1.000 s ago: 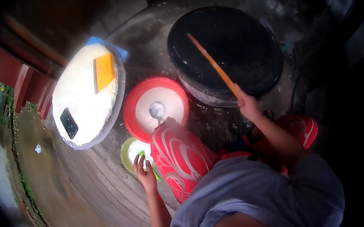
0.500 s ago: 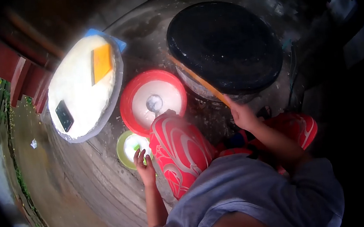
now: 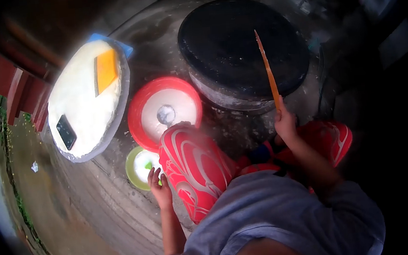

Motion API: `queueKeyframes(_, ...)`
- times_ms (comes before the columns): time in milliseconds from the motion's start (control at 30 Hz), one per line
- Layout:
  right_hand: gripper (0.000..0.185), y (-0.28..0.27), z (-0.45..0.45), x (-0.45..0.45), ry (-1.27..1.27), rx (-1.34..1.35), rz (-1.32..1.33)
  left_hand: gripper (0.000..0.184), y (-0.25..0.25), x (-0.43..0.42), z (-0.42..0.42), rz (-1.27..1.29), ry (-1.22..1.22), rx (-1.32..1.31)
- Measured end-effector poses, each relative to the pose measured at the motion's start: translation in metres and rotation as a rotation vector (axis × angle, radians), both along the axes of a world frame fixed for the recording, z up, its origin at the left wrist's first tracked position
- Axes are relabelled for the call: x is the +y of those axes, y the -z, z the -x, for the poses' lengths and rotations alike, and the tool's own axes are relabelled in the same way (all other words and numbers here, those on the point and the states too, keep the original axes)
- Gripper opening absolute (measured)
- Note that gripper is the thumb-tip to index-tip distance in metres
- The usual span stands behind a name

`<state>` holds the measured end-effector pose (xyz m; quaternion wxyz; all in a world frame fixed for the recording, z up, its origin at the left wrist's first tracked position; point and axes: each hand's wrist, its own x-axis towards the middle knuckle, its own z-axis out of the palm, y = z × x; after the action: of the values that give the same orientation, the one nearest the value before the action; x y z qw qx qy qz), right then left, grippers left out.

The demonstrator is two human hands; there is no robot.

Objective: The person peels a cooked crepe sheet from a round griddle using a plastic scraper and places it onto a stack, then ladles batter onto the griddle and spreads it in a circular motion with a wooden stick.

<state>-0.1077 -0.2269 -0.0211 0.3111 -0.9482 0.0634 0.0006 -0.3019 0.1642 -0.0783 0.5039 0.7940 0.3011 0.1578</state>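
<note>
My right hand (image 3: 285,121) is closed on the lower end of a long, thin wooden stick (image 3: 268,69), which points up over the round black griddle (image 3: 235,46). Beside the green bowl (image 3: 131,170) of white stuff is my left hand (image 3: 160,187), with its fingers apart and slightly curled. A green utensil (image 3: 149,166) rests in that bowl, partly hidden by the fingers. The red basin (image 3: 136,109) holds pale batter and a metal ladle (image 3: 166,114), close to my knee.
At the left stands a round white-topped surface (image 3: 81,102) with a yellow scraper (image 3: 106,71) and a dark phone (image 3: 66,132) on it. Blue material (image 3: 125,48) shows behind its edge. A thin cable (image 3: 322,74) runs right of the griddle.
The stick first swung to the griddle's near left edge, then swung right and now points up across its right half. My left hand stays near the green bowl; the view has shifted slightly.
</note>
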Motion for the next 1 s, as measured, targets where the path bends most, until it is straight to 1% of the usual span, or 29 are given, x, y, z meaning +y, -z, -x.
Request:
queueKeyframes(33, 0.061, -0.003, 0.009, 0.002, -0.116, 0.017, 0.038, 0.024, 0.002, 0.0, 0.001, 0.002, 0.004, 0.001)
queueKeyframes(67, 0.062, -0.012, 0.017, 0.0, -0.452, -0.078, -0.004, 0.024, 0.005, 0.001, 0.001, 0.007, 0.032, 0.01)
queueKeyframes(100, 0.062, 0.0, 0.015, -0.004, -0.448, -0.077, -0.004, 0.025, 0.007, 0.002, 0.001, 0.01, 0.061, 0.02)
queueKeyframes(133, 0.062, 0.017, 0.008, -0.01, -0.233, -0.063, -0.179, 0.025, 0.005, 0.001, 0.0, 0.01, 0.064, 0.023)
queueKeyframes(167, 0.063, 0.032, 0.002, -0.018, -0.017, -0.047, -0.35, 0.025, 0.002, -0.001, 0.0, 0.086, 0.031, 0.016)
queueKeyframes(200, 0.06, 0.03, -0.008, -0.021, 0.274, -0.046, -0.601, 0.026, 0.001, -0.003, -0.001, 0.164, -0.008, 0.007)
queueKeyframes(233, 0.057, 0.041, -0.014, -0.024, 0.388, -0.123, -0.537, 0.026, 0.003, -0.003, -0.001, 0.166, -0.018, 0.006)
queueKeyframes(267, 0.056, 0.053, -0.01, -0.025, 0.143, -0.156, -0.382, 0.026, 0.009, 0.0, 0.0, 0.13, -0.017, 0.03)
queueKeyframes(300, 0.055, 0.042, -0.001, -0.011, -0.106, -0.187, -0.225, 0.026, 0.018, 0.003, 0.002, 0.094, -0.02, 0.053)
queueKeyframes(333, 0.052, 0.024, 0.005, 0.0, -0.4, 0.062, -0.495, 0.027, 0.036, 0.009, 0.004, -0.06, 0.011, 0.059)
queueKeyframes(367, 0.049, -0.018, 0.008, 0.023, -0.55, 0.125, -0.366, 0.029, 0.059, 0.015, 0.008, -0.195, 0.0, 0.072)
queueKeyframes(433, 0.046, -0.05, -0.009, 0.051, -0.438, 0.182, -0.549, 0.037, 0.079, 0.018, 0.014, -0.458, -0.017, 0.301)
queueKeyframes(500, 0.044, -0.083, -0.036, 0.068, -0.514, 0.04, -0.41, 0.048, 0.074, 0.004, 0.008, -0.544, -0.135, 0.71)
queueKeyframes(567, 0.041, -0.137, -0.043, 0.1, -0.759, -0.008, -0.26, 0.058, 0.087, 0.002, 0.008, -0.423, -0.212, 0.894)
queueKeyframes(600, 0.041, -0.154, -0.045, 0.117, -0.808, 0.011, -0.263, 0.058, 0.091, 0.001, 0.007, -0.384, -0.218, 0.935)
queueKeyframes(667, 0.04, -0.18, -0.041, 0.153, -1.12, 0.064, -0.127, 0.057, 0.112, 0.008, 0.014, -0.32, -0.251, 0.986)
queueKeyframes(700, 0.038, -0.19, -0.037, 0.176, -1.188, 0.113, 0.042, 0.054, 0.132, 0.014, 0.018, -0.261, -0.228, 0.92)
queueKeyframes(733, 0.033, -0.189, -0.031, 0.2, -1.278, 0.101, 0.253, 0.052, 0.137, 0.018, 0.018, -0.208, -0.204, 0.848)
queueKeyframes(767, 0.029, -0.185, -0.024, 0.224, -1.353, 0.083, 0.468, 0.052, 0.142, 0.021, 0.018, -0.196, -0.224, 0.849)
queueKeyframes(833, 0.021, -0.149, -0.007, 0.272, -1.429, 0.003, 0.67, 0.042, 0.129, 0.026, 0.014, -0.146, -0.279, 0.847)
queueKeyframes(867, 0.019, -0.123, -0.003, 0.294, -1.434, 0.075, 0.729, 0.031, 0.121, 0.028, 0.016, -0.11, -0.357, 0.759)
queueKeyframes(900, 0.017, -0.097, -0.003, 0.314, -1.437, 0.145, 0.787, 0.031, 0.114, 0.03, 0.019, -0.103, -0.371, 0.76)
queueKeyframes(967, 0.017, -0.056, -0.002, 0.343, -1.451, 0.196, 0.817, 0.03, 0.102, 0.032, 0.031, 0.041, -0.473, 0.558)
queueKeyframes(1000, 0.017, -0.044, -0.003, 0.352, -1.469, 0.195, 0.815, 0.032, 0.101, 0.026, 0.043, -0.059, -0.482, 0.467)
